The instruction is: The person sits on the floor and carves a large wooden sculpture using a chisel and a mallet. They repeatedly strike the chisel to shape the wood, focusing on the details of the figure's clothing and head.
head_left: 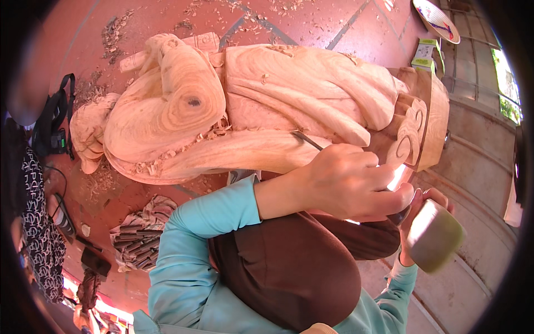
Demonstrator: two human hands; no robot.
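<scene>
A large carved wooden statue (311, 78) of a robed figure lies on its side before me, with loose shavings caught in its folds. My left hand (345, 181) grips a chisel (306, 140), whose dark blade tip rests against the long fold of the robe. The chisel's handle is mostly hidden in that fist. Close to the handle's end, my right hand (414, 220) is closed around a mallet with a blurred olive-green head (435, 236); the mallet's handle is largely out of sight.
Several carving tools (136, 245) lie on a crumpled cloth at the left. A black bag (51, 125) sits beyond the statue's head. Wood shavings (114, 36) litter the red tile floor. A green-and-white box (426, 54) and a conical hat (436, 22) are at far right.
</scene>
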